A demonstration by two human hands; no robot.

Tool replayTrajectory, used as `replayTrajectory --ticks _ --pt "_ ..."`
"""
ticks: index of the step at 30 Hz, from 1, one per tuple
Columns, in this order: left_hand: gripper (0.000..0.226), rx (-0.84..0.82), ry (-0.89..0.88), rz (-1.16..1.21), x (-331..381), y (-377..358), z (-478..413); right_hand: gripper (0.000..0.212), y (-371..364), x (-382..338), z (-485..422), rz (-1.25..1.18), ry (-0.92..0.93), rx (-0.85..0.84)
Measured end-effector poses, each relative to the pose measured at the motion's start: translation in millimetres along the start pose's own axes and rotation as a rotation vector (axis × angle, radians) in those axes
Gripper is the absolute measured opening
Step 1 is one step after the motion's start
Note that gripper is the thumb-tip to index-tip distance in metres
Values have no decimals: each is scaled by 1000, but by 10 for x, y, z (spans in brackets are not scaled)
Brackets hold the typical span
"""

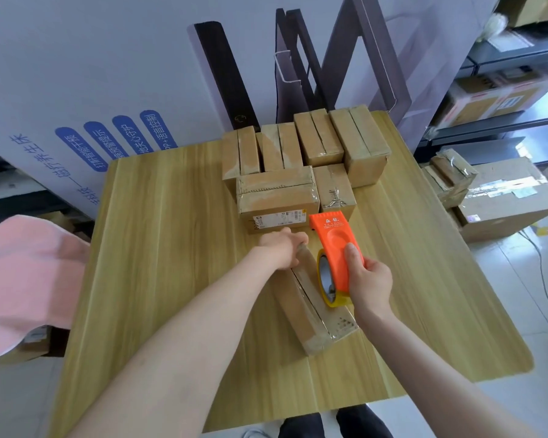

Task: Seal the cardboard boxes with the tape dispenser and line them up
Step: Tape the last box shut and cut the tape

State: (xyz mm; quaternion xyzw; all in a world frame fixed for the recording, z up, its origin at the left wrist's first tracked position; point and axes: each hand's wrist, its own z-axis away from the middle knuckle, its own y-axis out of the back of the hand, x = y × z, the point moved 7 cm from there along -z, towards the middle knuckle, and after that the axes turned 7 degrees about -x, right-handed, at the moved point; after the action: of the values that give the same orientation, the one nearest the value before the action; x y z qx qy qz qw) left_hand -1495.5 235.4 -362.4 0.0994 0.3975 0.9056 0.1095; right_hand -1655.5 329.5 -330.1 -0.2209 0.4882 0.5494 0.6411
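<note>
With the left hand (282,248) gripping the box (301,314) at its 12 o'clock end and the right hand (366,279) holding the dispenser (332,245), keep tape centred on the seam.

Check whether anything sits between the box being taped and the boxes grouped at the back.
Nothing visible does. The left hand grips the far end of the box, the right hand holds the tape dispenser over it; only a strip of bare table separates it from the lined-up boxes.
</note>
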Motion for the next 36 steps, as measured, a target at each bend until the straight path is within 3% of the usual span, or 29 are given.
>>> replayTrajectory --ticks 4,6,8,10,13,16,21,24,36 --pt "34 -73 -73 -143 76 48 -58 47 16 29 -19 -15 -9 -5" --pt "44 -43 -74 -62 33 6 -86 48 19 36 -34 -14 -9 -4" --pt "68 63 7 176 -97 -35 -26 47 16 34 -40 -12 -3 -11" --pt "85 285 135 342 -289 -55 172 47 0 24 -33 -8 2 -30" --pt "59 598 218 447 -489 -272 468 47 -2 22 -39 25 18 -35" --pt "38 598 324 763 -620 -647 518 47 8 1 -39 22 22 -36" --pt "45 636 460 1083 -510 -877 564 51 14 -1 -35 7 10 -22" --pt "42 671 390 1254 -301 -997 618 50 1 -10 -35 7 11 -29" --pt "45 661 464 1241 -330 -931 585 47 -56 -24 -77 1 -51 -57"
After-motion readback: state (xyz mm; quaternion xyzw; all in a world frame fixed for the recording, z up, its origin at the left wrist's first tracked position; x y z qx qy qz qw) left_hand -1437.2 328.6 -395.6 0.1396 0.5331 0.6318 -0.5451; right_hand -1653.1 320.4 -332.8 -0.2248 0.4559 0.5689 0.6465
